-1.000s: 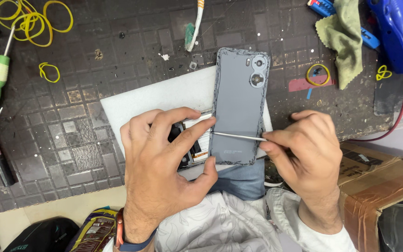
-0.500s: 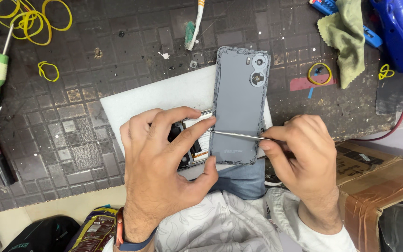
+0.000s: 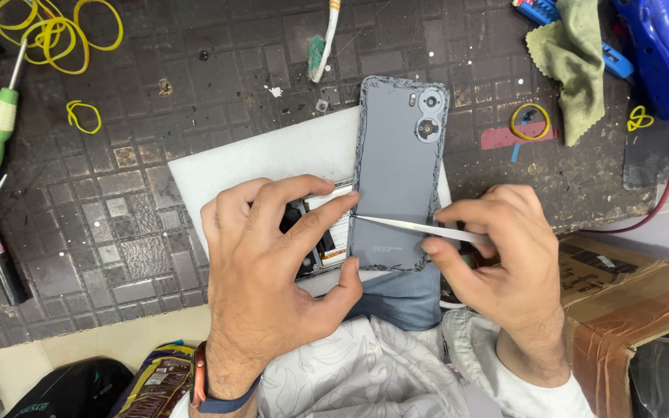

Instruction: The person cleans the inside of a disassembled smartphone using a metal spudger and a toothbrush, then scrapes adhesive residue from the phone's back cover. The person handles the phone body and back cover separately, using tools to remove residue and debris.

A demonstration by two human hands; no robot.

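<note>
While it lies face down on a white pad (image 3: 257, 159), the grey phone back cover (image 3: 396, 166) shows ragged dark adhesive along its rim and a twin camera ring near the top. Left hand (image 3: 272, 286) pinches the cover's left edge; right hand (image 3: 497, 255) grips metal tweezers (image 3: 412, 226) laid across it.

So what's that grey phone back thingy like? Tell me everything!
The grey phone back cover is a smooth, plastic-looking panel with rounded corners, lying flat, outer side up, on a white pad. Round camera rings sit near its far end. Dark, ragged glue residue lines its edges. The left hand steadies its left side with finger and thumb, while the right hand lays thin metal tweezers across its lower part.
</note>
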